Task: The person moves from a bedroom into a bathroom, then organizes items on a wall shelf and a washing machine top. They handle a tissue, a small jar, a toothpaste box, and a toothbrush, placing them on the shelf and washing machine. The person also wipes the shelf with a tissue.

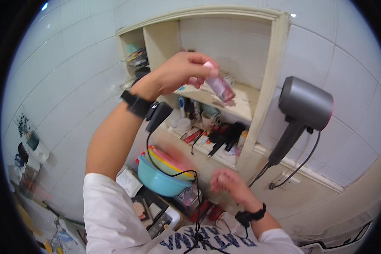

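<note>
My left hand (190,71) is raised in front of the upper shelf of a wall cabinet. Its fingers pinch the white cap of a small, clear pink bottle (221,88), which hangs tilted with its base down and to the right. Lower down, my right hand (227,182) is in front of the wall below the cabinet, to the right of the basins. It is blurred and its fingers are curled; no held thing shows, though the palm side is hidden. A black strap with a small device (158,115) sits on my left wrist, and another (250,216) on my right.
A grey hair dryer (308,103) hangs on the tiled wall at right, its cord near a socket. The lower shelf (220,155) carries a cup, brushes and black items. Stacked plastic basins (160,177) stand below. A black cable (197,190) runs from my left wrist.
</note>
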The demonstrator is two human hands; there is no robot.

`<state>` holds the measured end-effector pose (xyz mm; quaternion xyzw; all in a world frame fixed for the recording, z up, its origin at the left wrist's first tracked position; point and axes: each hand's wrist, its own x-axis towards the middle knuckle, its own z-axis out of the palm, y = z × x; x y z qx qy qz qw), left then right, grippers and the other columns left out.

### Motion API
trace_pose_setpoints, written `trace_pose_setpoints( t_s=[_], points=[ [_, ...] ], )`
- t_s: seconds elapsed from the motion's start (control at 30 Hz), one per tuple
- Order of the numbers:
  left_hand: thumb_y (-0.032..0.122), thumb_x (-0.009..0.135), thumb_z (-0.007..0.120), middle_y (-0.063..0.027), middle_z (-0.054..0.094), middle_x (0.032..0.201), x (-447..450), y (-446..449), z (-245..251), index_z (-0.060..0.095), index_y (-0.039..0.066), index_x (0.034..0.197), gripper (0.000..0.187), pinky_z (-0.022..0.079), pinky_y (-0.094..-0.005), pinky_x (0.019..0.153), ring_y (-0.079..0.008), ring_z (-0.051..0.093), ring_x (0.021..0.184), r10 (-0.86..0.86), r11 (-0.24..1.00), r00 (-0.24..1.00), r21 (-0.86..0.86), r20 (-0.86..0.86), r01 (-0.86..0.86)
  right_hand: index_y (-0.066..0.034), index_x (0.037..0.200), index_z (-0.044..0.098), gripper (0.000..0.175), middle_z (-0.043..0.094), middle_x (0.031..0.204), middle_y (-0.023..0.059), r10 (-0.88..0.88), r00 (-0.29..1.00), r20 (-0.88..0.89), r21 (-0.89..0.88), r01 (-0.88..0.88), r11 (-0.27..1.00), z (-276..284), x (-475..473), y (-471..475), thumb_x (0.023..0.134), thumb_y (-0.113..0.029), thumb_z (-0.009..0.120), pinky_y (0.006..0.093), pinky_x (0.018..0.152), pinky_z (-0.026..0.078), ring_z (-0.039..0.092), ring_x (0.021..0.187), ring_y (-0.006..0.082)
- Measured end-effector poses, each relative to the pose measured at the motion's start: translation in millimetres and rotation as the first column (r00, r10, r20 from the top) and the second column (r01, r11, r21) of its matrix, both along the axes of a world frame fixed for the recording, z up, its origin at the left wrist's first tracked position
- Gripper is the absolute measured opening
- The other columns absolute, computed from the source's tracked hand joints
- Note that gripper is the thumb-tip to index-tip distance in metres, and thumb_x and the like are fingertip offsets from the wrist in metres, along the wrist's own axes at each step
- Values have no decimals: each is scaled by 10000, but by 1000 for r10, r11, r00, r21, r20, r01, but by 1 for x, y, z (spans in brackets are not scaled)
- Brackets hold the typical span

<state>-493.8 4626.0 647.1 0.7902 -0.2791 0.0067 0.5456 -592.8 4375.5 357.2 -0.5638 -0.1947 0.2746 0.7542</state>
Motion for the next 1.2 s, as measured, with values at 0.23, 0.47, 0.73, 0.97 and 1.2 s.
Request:
trace_pose_setpoints(
  t_s=[0.23, 0.47, 0.73, 0.97, 1.2],
  points=[
    [1, 805, 810, -126, 572, 1372, -136, 83, -71, 626, 18, 1251, 483, 403, -381, 1126, -221, 542, 1279, -197, 979, 980, 53, 16, 195, -6, 1379, 513, 449, 676, 1107, 123, 377, 923, 84, 427, -375, 823, 85, 16, 87, 1085, -342, 463, 318, 756, 567, 690, 893, 203],
    [38, 894, 751, -88, 592, 1372, -211, 129, -104, 540, 5, 1395, 545, 450, -374, 1102, -189, 566, 1268, 238, 958, 969, -147, -67, -246, 21, 1327, 572, 363, 693, 1131, 123, 231, 957, 177, 289, -275, 917, 84, -29, 154, 1055, -218, 555, 312, 800, 604, 722, 928, 197],
    [55, 907, 738, -111, 603, 1367, -243, 140, -123, 543, -11, 1391, 526, 465, -372, 1097, -203, 585, 1257, 339, 897, 932, -257, -127, -361, 11, 1329, 562, 399, 694, 1147, 138, 385, 911, 147, 290, -412, 864, 77, -40, 172, 1055, -279, 565, 313, 802, 611, 728, 927, 201],
    [55, 904, 739, -120, 606, 1366, -253, 135, -124, 535, -28, 1393, 536, 470, -388, 1094, -213, 591, 1257, 390, 868, 901, -253, -188, -428, 2, 1344, 538, 422, 691, 1150, 153, 449, 878, 165, 330, -478, 814, 70, -38, 176, 1065, -314, 539, 315, 800, 608, 730, 918, 214],
    [44, 916, 717, -104, 631, 1322, -252, 121, -130, 526, -5, 1413, 534, 481, -357, 1063, -191, 609, 1209, 449, 843, 874, -237, -184, -483, 1, 1359, 519, 447, 690, 1100, 139, 588, 809, 11, 423, -536, 731, 47, -26, 179, 1092, -350, 446, 332, 777, 580, 709, 873, 215]
  ],
)
